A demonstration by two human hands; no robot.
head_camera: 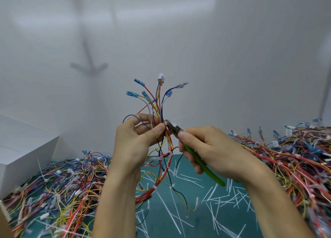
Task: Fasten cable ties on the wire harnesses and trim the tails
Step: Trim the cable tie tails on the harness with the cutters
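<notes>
We're pinching the wire harness (157,108) w/ L hand (138,137), up above the green mat (195,225). R hand (211,148) is gripping green-handled cutters (202,163), blades at its cable tie (165,124).

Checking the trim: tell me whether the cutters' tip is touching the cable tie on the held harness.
Touching. The head view shows the flush cutters in the right hand with their tip against the white cable tie on the wire harness.
</notes>
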